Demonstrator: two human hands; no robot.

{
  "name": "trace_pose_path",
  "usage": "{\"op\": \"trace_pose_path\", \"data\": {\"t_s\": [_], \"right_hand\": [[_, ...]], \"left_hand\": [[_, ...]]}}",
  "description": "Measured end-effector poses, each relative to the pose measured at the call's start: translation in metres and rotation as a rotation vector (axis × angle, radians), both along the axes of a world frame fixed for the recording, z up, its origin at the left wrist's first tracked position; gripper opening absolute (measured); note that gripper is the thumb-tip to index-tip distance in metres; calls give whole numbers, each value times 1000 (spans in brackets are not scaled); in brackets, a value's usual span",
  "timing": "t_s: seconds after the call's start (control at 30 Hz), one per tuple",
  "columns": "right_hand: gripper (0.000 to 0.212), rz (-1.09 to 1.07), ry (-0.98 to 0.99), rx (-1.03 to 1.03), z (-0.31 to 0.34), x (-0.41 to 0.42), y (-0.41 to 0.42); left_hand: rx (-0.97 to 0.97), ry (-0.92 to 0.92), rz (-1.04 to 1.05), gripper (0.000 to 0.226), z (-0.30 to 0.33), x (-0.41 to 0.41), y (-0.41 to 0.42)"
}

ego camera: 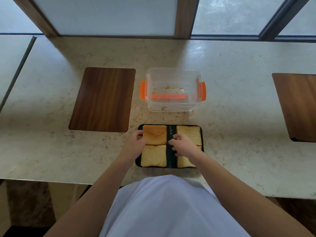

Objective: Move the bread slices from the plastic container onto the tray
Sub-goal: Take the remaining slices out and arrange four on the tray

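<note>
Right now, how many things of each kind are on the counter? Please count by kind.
Bread slices: 4, all on the tray
Tray: 1
Container: 1, no slices in it, only crumbs
Wooden boards: 2
Total: 8

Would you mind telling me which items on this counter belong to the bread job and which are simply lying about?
Part of the job:
- four bread slices on the tray
- black tray
- clear plastic container with orange latches, only crumbs left inside
- left hand and right hand, at the slices

Just lying about:
- wooden board, left
- second wooden board, far right
</note>
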State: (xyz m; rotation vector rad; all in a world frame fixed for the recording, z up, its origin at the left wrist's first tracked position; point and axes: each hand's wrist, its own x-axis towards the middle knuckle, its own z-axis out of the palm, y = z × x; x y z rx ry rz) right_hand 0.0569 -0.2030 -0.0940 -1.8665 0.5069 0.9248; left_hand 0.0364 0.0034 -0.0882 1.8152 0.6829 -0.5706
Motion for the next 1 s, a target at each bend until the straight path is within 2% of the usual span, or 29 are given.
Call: {"op": "trace_pose_path", "data": {"t_s": [0.1,0.17,0.33,0.6,1.0], "right_hand": [[51,-90,-78,-77,4,-7,-37],[49,-163,-96,-121,4,-12,-61],[49,-215,-9,-100,3,-19,-85],[54,-211,-6,-116,1,-20,-85],[55,-158,2,-187,3,-14,-79]], "left_hand": [[-342,-14,306,30,19,7,-21],[-439,24,304,29,28,11,-40],[-388,196,2,41,26,13,-84],[-223,216,-78,40,15,15,-107],[-198,282,-171,52,9,17,-108]]}}
